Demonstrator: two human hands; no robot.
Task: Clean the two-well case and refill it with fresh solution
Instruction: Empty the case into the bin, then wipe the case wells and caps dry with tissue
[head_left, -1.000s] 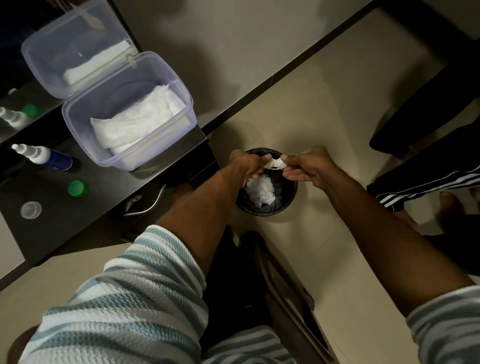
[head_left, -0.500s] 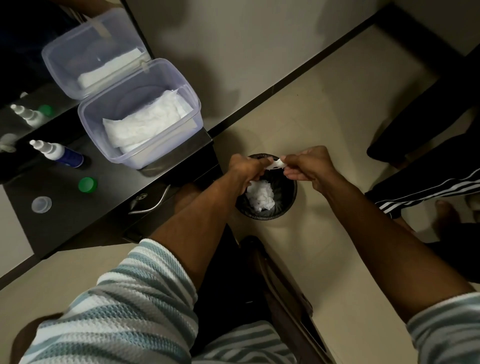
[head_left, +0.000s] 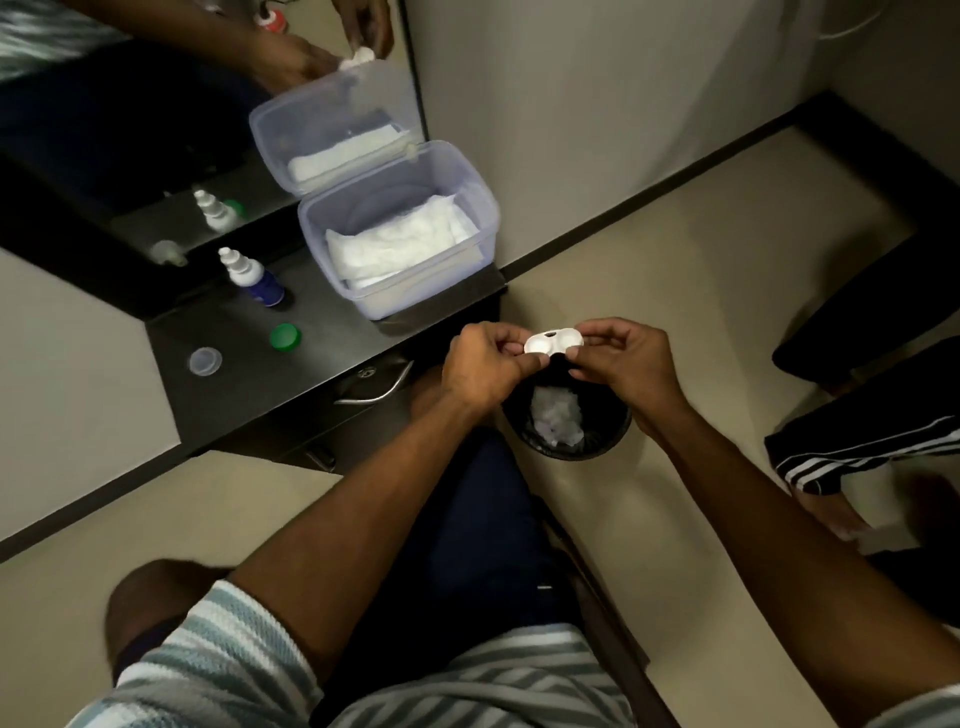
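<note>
Above black bin (head_left: 613, 441): two-well case (head_left: 553, 341) btwn hands, left hand (head_left: 483, 366) & right hand (head_left: 621, 358) each pinching one end

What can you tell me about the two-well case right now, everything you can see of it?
The two-well case is a small white piece, plastic by its look, with two round wells joined side by side. No caps are on it. It is held roughly level, wells facing up, above the black bin. The left hand pinches its left end and the right hand its right end. A dark spot shows at the middle of its far edge; whether any liquid is inside cannot be told.
</note>
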